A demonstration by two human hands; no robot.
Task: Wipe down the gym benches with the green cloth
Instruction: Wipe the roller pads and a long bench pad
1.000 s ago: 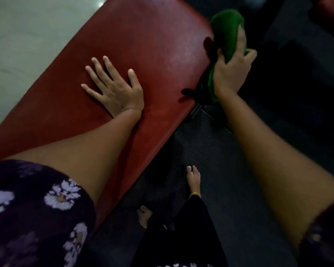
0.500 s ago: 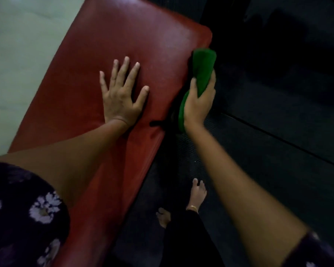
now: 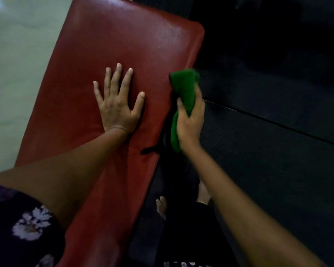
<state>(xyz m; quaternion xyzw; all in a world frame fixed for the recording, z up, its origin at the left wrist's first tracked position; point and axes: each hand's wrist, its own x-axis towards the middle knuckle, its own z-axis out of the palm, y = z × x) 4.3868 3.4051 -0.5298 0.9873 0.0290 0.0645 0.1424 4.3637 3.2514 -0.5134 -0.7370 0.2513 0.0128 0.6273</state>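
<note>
Head view, single camera, looking down over both forearms.

Red padded bench [image 3: 108, 45]: runs diagonally from lower left to upper right, vinyl surface glossy, with a dull whitish patch near its far right corner. Its right long edge borders the dark rubber floor mat [image 3: 268, 160]; a pale floor [image 3: 14, 64] lies along its left side.

Left hand [image 3: 117, 106]: palm down, flat on the bench top near the middle of the pad, fingers straight and spread, thumb out to the right. Released, grasping nothing; it only rests on the vinyl.

Right hand [image 3: 190, 122]: at the bench's right edge, fingers and thumb curled round the green cloth [image 3: 184, 89]. Grip clenched on the cloth. Slight motion blur on this hand.

Green cloth: bunched into a long wad. Upper end sticks out above the fingers, lower end hangs below the heel of the hand. The wad lies against the side edge of the pad, about halfway along the visible length. Contact with the vinyl looks likely, but the dark shadow there hides the exact line.

A thin dark shape [image 3: 152, 149], strap-like, lies across the bench edge just below the cloth; identity not resolvable.

Lower frame: dark sleeve with white flower print [image 3: 25, 228] at left; bare feet [image 3: 161, 207] on the mat beside the bench.
</note>
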